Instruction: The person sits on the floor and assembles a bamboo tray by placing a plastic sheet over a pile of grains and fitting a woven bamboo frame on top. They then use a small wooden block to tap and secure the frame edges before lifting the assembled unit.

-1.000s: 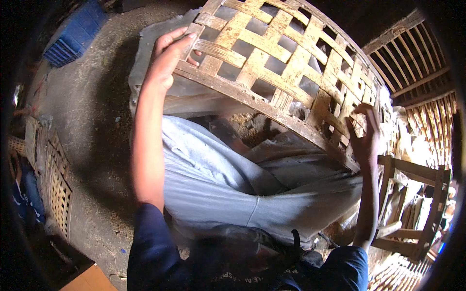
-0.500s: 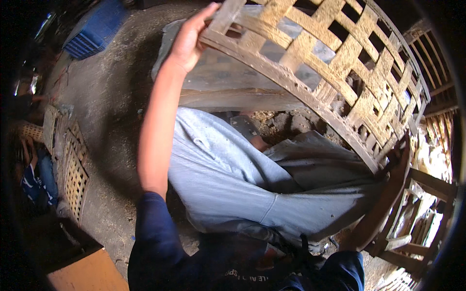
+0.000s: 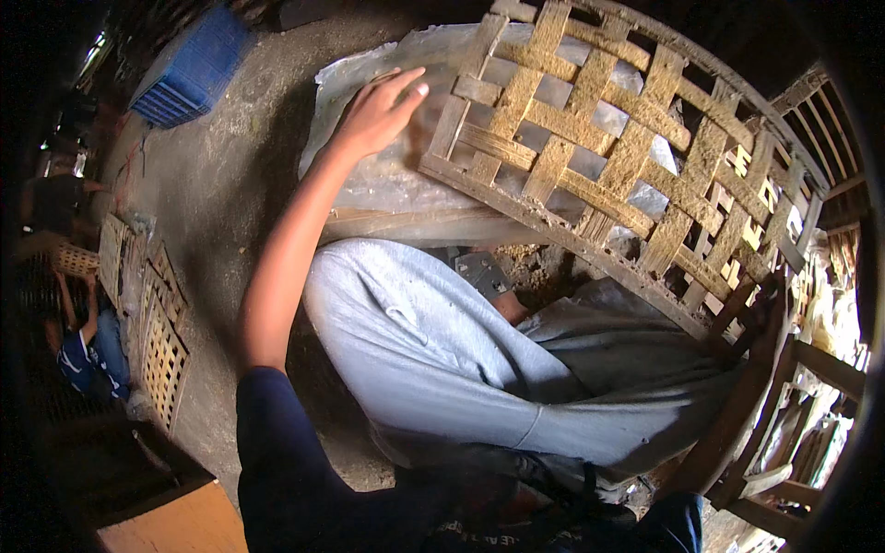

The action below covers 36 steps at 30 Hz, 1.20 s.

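Observation:
A framed woven bamboo panel (image 3: 590, 138), its broad strips crossing with square gaps, is held up at a slant in front of me on the right. My right hand (image 3: 758, 309), dark in shadow, grips its lower right corner. My left hand (image 3: 380, 115) is off the panel, a short way left of its left edge, fingers spread and holding nothing. Beneath the left hand lies a cloudy plastic sheet (image 3: 369, 189) over a low flat surface. My legs in grey trousers are folded below the panel.
A blue plastic crate (image 3: 189, 64) stands at the far left. Several woven panels (image 3: 161, 369) lean together at left, near a person (image 3: 88, 355) with a woven piece. An orange-brown board (image 3: 175, 521) is at lower left. Wooden slats (image 3: 825, 369) stand close on my right.
My left hand has let go of the panel's left corner and opened beside it. The panel has shifted right and slightly down, still in my right hand.

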### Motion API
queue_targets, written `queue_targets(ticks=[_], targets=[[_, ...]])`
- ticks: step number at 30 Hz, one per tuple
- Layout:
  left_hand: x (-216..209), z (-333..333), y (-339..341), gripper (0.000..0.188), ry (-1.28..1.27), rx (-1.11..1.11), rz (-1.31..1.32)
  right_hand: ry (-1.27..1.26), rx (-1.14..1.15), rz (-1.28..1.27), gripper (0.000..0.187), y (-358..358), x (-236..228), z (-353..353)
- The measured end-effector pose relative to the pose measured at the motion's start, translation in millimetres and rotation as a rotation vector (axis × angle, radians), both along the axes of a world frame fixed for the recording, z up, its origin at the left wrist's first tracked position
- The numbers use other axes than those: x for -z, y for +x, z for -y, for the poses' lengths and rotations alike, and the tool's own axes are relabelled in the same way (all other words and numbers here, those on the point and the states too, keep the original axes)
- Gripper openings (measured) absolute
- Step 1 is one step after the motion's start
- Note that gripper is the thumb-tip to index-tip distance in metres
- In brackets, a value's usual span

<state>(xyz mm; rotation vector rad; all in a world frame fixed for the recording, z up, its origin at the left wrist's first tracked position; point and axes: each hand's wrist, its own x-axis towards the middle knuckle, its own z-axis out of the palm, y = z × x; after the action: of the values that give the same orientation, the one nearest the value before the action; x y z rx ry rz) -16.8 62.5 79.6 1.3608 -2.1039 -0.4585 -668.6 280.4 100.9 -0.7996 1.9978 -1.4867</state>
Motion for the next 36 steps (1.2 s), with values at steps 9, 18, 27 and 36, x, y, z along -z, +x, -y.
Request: queue_targets(ticks=[9,18,27,36], targets=[[28,7,56,0.071,0.118,-0.235,0.567,0.084,-0.025,-0.061,0.028,22,-4,8],[30,16,117,0.074,-0.090,-0.449,0.447,0.123,-0.033,-0.096,0.031,33,0,13],[41,53,7,0.065,0.024,-0.134,0.560,0.302,-0.068,-0.048,0.032,-3,8,5],[60,42,196,0.072,0.070,-0.624,0.354,0.317,0.015,-0.025,0.028,13,11,11]])
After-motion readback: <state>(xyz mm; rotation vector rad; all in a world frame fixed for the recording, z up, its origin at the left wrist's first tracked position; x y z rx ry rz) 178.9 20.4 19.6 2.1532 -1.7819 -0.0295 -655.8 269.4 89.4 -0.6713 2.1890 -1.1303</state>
